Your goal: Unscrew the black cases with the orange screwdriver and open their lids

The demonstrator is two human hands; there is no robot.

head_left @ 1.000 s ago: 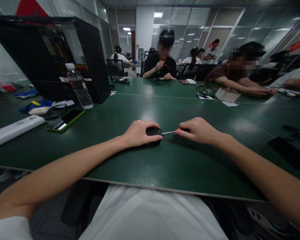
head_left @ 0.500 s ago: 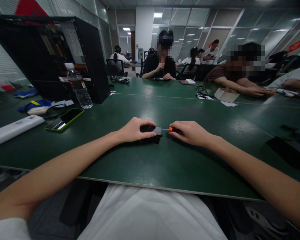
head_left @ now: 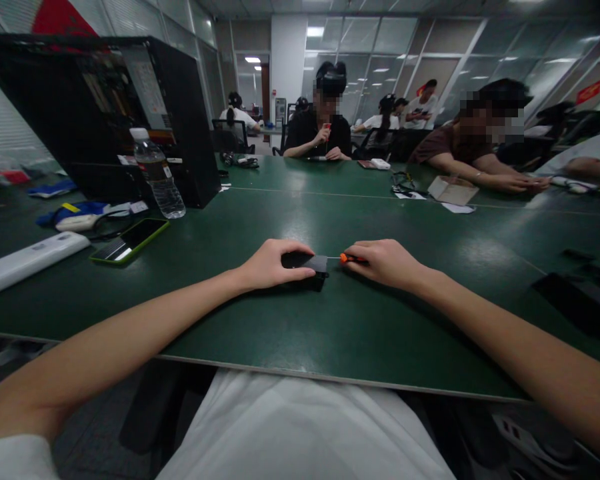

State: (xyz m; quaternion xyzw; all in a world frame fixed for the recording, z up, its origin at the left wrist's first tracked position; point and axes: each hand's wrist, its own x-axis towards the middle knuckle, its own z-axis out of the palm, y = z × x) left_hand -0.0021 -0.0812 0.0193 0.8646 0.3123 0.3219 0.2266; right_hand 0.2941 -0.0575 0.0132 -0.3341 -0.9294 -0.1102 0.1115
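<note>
My left hand [head_left: 275,265] grips a black and grey device [head_left: 319,264] between thumb and fingers, low over the green table [head_left: 280,333]. A small black part hangs at the device's lower right. My right hand [head_left: 387,262] is closed around an orange and black screwdriver [head_left: 344,258]. Its thin metal shaft points left and meets the right end of the device; the exact contact spot is too small to make out.
At the left are a black computer case [head_left: 180,120], a water bottle [head_left: 157,173], a phone [head_left: 130,241] and a white device [head_left: 35,260]. Dark items [head_left: 575,303] lie right. A person [head_left: 317,133] sits opposite, near a paper box [head_left: 453,190].
Both hands, with the device and the screwdriver, have shifted very slightly right. The grips look the same. The person opposite has moved the raised hand a little.
</note>
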